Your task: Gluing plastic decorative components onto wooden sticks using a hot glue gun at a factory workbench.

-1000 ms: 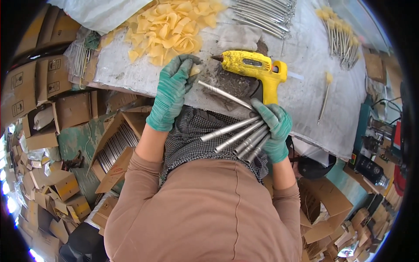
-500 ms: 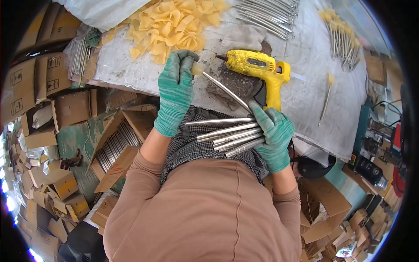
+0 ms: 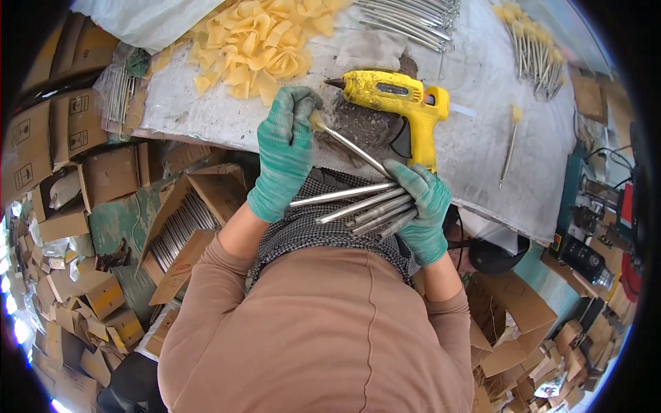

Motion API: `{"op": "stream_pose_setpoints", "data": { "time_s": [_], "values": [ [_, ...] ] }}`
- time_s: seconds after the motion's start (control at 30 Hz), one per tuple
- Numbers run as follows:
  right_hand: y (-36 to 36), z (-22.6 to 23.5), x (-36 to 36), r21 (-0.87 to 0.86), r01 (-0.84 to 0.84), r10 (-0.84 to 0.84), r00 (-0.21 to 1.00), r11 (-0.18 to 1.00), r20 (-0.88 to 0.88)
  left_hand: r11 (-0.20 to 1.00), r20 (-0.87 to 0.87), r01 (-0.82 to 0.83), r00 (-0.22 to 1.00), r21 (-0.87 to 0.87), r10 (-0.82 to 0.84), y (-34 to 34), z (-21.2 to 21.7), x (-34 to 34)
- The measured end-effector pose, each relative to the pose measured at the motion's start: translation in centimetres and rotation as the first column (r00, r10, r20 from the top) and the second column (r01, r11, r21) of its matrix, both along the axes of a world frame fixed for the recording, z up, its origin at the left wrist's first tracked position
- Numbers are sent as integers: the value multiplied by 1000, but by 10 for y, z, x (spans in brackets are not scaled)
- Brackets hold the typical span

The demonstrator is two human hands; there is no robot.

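In green-and-grey striped gloves, my right hand (image 3: 423, 210) is closed around several shiny metal tubes (image 3: 354, 204) that fan out to the left over my lap. One tube (image 3: 357, 153) points up and left from its fingertips. At that tube's upper end sits a small pale-yellow, translucent flap (image 3: 317, 121), pinched by the closed fingers of my left hand (image 3: 286, 148), which partly cover it. Just beyond both hands, a yellow glue gun (image 3: 372, 89) lies on a dark, crusted block (image 3: 365, 127), its nozzle toward the left.
Loose yellow flaps (image 3: 255, 48) are heaped at the table's far left. Bare metal tubes (image 3: 413, 24) lie at the back, a grey cloth (image 3: 372, 49) before them. Flap-tipped rods (image 3: 533, 55) are bunched at far right, with a single rod (image 3: 510, 155) nearer. A carton of tubes (image 3: 180, 237) stands left.
My left hand has shifted slightly right and down, with its wrist turned. The tubes in my right hand have tilted and bunched differently. The whole view has moved a little.
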State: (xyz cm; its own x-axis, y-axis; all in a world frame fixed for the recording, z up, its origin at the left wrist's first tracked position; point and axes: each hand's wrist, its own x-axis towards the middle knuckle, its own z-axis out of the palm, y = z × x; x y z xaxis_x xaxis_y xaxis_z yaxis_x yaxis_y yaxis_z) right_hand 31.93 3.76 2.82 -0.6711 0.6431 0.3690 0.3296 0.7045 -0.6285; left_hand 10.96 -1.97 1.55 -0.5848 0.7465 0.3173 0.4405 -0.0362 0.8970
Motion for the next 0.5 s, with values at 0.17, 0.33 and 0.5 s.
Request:
{"op": "stream_pose_setpoints", "data": {
  "time_s": [0.17,0.33,0.5],
  "values": [
    [10,-4,15,-191,69,-81,995,979,-54,994,391,-3,920,111,-41,-11,14,-24],
    [44,-39,67,-270,596,-654,703,756,-280,981,-357,-142,930,-134,86,-3,-1,-64],
    [70,-41,89,322,660,-651,744,679,-150,966,-803,-77,574,-247,-159,-4,-39,-76]
  ]
}}
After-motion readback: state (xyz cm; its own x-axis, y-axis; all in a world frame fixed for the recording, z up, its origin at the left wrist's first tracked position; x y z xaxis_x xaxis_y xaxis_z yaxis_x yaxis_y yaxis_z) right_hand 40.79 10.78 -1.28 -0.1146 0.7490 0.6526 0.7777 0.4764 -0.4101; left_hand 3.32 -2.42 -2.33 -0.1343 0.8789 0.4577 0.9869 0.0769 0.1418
